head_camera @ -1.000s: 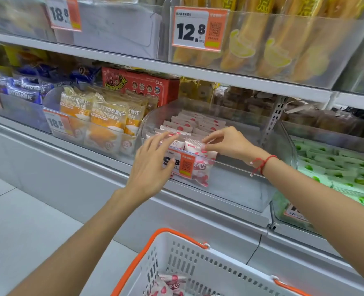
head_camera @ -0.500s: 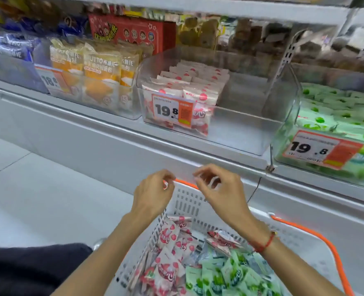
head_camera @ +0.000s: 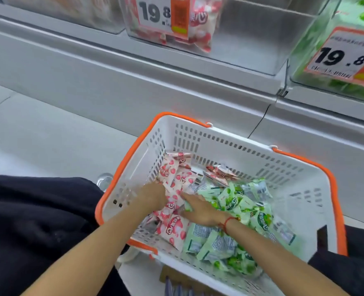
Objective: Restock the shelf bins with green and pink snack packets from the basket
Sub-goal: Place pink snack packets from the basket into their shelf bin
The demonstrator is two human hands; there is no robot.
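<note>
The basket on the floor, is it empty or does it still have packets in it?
Not empty. The white basket holds pink packets on its left side and a larger heap of green packets on its right.

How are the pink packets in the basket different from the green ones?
The pink packets are pink and white; the green packets are green and white. Pink ones lie along the left of the basket; green ones fill the right. Both hands reach among the pink, not the green. Both are small sealed snack bags.
</note>
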